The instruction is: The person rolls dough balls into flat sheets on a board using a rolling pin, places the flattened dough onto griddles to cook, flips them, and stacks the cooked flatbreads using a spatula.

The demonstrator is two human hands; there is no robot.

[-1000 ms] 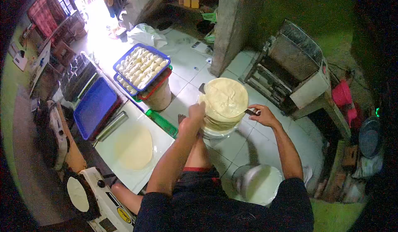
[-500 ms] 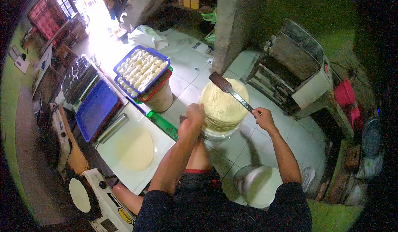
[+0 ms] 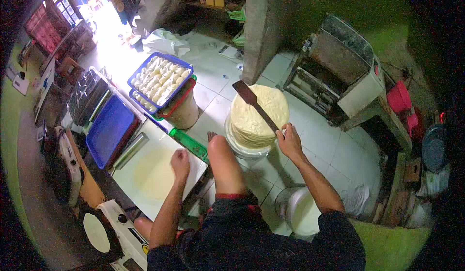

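My right hand (image 3: 289, 140) grips the handle end of a long dark spatula (image 3: 256, 105). Its broad blade extends over a tall stack of thin round dough sheets (image 3: 260, 113). At the right edge of a single thin round sheet (image 3: 155, 174), my left hand (image 3: 180, 163) is closed, and whatever its fingers may hold is hidden. That sheet lies flat on a white board (image 3: 128, 186). Another pale round sheet (image 3: 96, 232) lies on a dark round griddle (image 3: 114, 239) at lower left.
A metal rolling pin (image 3: 131, 151) and a blue tray (image 3: 110, 133) lie beyond the board. Pale folded pieces fill another blue tray (image 3: 185, 79) on a bucket (image 3: 186, 113). Right of my legs stands a white-filled bucket (image 3: 305, 213); a metal machine (image 3: 339, 72) is farther right.
My left hand has moved from beside the stack, left and down to the sheet on the board. The right hand and spatula have shifted slightly left, still over the stack.
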